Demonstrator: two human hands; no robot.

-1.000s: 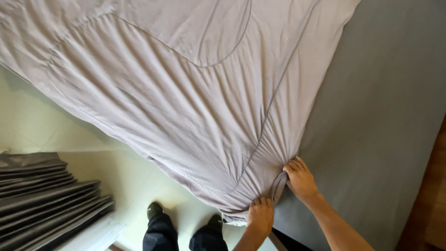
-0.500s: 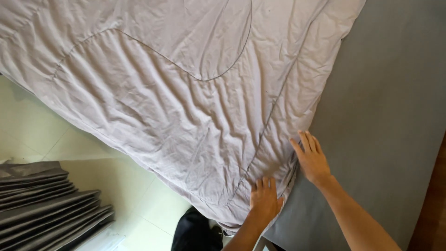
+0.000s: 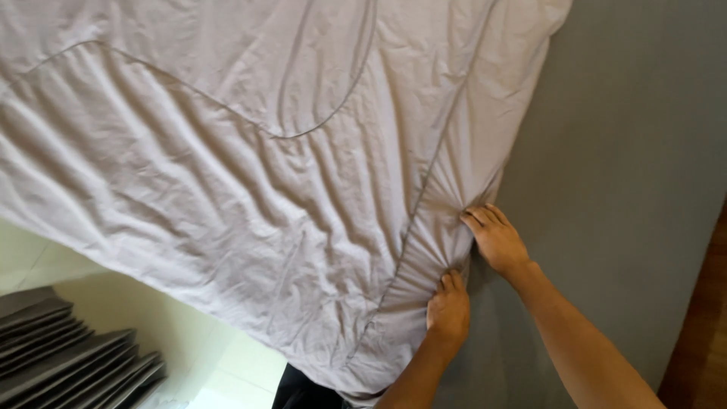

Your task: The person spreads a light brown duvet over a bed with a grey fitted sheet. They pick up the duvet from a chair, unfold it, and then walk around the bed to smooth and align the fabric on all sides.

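A pale lilac-grey quilt [image 3: 250,189] with stitched curved seams lies crumpled across a bed, its edge hanging over the near-left side. My left hand [image 3: 448,307] presses on the quilt's right edge, fingers bunching the fabric. A little further up the same edge, my right hand [image 3: 496,240] grips gathered folds where the quilt meets the grey bed sheet [image 3: 628,189]. The two hands sit close together, and wrinkles fan out from them across the quilt.
The grey sheet covers the right part of the bed. A brown wooden strip [image 3: 704,333] runs along the far right. At lower left, pale floor tiles [image 3: 204,356] show, beside a stack of dark grey folded panels [image 3: 68,356]. Dark trousers [image 3: 303,390] show at the bottom.
Both hands have stayed on the quilt's right edge, the right one opening flat and then closing on the folds again. The view has shifted, showing more of the quilt.
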